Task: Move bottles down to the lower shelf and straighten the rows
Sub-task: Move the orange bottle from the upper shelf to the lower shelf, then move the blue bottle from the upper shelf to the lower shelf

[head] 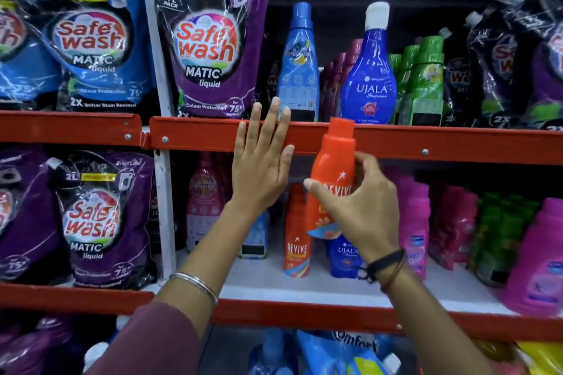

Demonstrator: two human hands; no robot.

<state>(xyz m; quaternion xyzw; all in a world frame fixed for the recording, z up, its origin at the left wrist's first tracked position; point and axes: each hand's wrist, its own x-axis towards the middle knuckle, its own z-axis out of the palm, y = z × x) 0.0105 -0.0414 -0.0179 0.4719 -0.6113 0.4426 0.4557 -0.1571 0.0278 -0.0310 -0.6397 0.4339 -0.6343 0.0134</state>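
My right hand [362, 201] grips an orange Revive bottle [333, 167] upright in the air, its cap level with the red rail of the upper shelf [426, 143]. My left hand [263, 158] is flat and open against that rail, fingers up. On the upper shelf stand a light blue bottle [300, 64] and a blue Ujala bottle [370, 79]. On the lower shelf [304, 286] a second orange Revive bottle [297, 240] and a smaller Ujala bottle [345, 256] stand behind my right wrist, partly hidden.
Green bottles [423, 82] and maroon bottles fill the upper shelf to the right. Pink bottles [417, 222] and a pink jug [539, 262] line the lower shelf. Safewash pouches [210, 39] hang on the left. A white upright post [164, 192] divides the bays.
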